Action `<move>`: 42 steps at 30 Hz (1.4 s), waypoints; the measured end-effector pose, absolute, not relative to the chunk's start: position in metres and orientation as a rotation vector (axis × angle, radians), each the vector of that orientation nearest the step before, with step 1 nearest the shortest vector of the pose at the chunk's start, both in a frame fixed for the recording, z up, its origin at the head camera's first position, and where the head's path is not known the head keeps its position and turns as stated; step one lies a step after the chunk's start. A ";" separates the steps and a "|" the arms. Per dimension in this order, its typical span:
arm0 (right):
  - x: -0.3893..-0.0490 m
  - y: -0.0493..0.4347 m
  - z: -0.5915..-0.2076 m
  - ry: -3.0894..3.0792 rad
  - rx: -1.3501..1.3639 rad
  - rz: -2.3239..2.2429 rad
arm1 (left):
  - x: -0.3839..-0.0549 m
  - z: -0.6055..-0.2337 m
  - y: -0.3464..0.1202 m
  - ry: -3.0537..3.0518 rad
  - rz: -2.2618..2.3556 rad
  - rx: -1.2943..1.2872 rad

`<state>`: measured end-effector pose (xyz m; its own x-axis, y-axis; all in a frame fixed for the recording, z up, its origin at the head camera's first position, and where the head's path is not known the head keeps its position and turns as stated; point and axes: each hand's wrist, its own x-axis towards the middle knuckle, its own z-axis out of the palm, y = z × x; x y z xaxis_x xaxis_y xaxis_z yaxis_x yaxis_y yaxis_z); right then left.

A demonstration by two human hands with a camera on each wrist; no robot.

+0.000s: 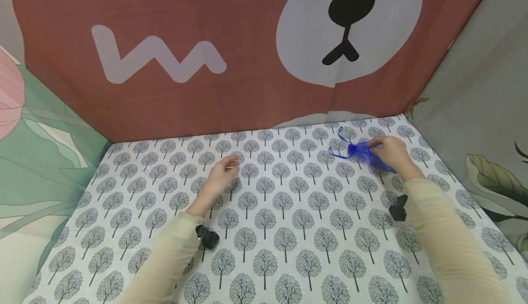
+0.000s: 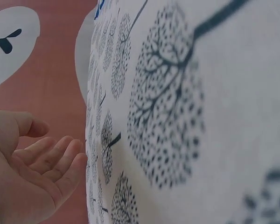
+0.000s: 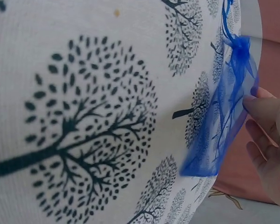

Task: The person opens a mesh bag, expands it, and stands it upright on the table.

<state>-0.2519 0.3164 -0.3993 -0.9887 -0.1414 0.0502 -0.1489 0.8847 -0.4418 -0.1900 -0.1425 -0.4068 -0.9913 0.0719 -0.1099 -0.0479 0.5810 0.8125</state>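
A sheer blue drawstring pouch point(image 1: 374, 158) is at the right of the table, its neck gathered and its cords point(image 1: 340, 154) trailing to the left. My right hand point(image 1: 392, 152) pinches the pouch's edge between thumb and forefinger. In the right wrist view the see-through pouch point(image 3: 224, 116) hangs close over the cloth, and the tree print shows through it. My left hand point(image 1: 222, 174) is over the middle-left of the table with nothing in it. The left wrist view shows its fingers point(image 2: 60, 161) loosely bent, palm partly turned up.
A white cloth point(image 1: 264, 230) printed with grey trees covers the table. Behind it stands a reddish-brown hanging point(image 1: 247, 97) with a bear-like muzzle. Patterned fabric encloses the left side point(image 1: 45, 157) and the right side point(image 1: 474, 102). Dark wrist cameras point(image 1: 208, 237) sit at both cuffs.
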 end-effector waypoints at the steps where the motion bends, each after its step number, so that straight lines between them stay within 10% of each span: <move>1: -0.252 0.316 -0.399 -3.018 0.239 0.714 | -0.190 -0.407 -0.141 2.676 1.381 0.020; 42: -0.229 0.226 -0.383 -2.676 0.050 1.456 | -0.200 -0.413 -0.048 2.123 1.890 -0.046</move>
<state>-0.2290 0.2262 -0.3830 -0.9950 0.0162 0.0988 -0.0741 0.5438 -0.8359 -0.2002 -0.0475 -0.4135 -0.9552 0.1720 -0.2409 -0.2192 0.1354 0.9662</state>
